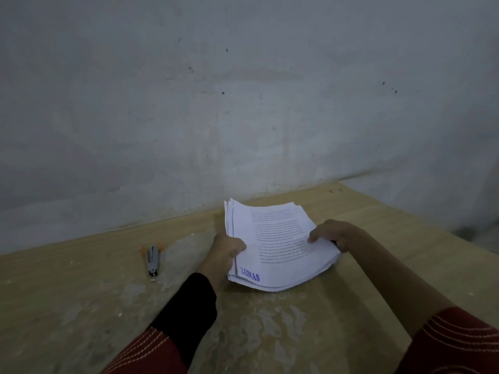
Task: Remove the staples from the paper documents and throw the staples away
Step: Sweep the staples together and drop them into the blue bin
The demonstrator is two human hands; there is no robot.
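Bench (81, 306): light wood top, worn and blotched with pale patches, set against a grey plaster wall (189, 103).

Stack of paper documents (278, 247): white printed sheets, loosely squared, lying at the centre-right of the bench near the wall; the near edges sag toward the bench top. The top sheet carries lines of typed text and a blue stamp reading "LUNAS" (250, 276) at its near left corner. No staple can be made out at this sharpness.

Left hand (225, 255): closed on the left edge of the stack, thumb on top of the sheets, fingers curled beneath; grip pinching the paper. Black inner sleeve at the wrist, dark red sleeve with white stitching above it.

Right hand (334, 234): on the right edge of the stack, fingertips pressed on the top sheet, the rest of the hand wrapped around the side; grip pinching the paper. Forearm bare up to the dark red sleeve.

Staple remover (153, 259): metal body with orange tabs at the far end, lying flat on the bench, well apart to the left of the stack, touched by neither hand.
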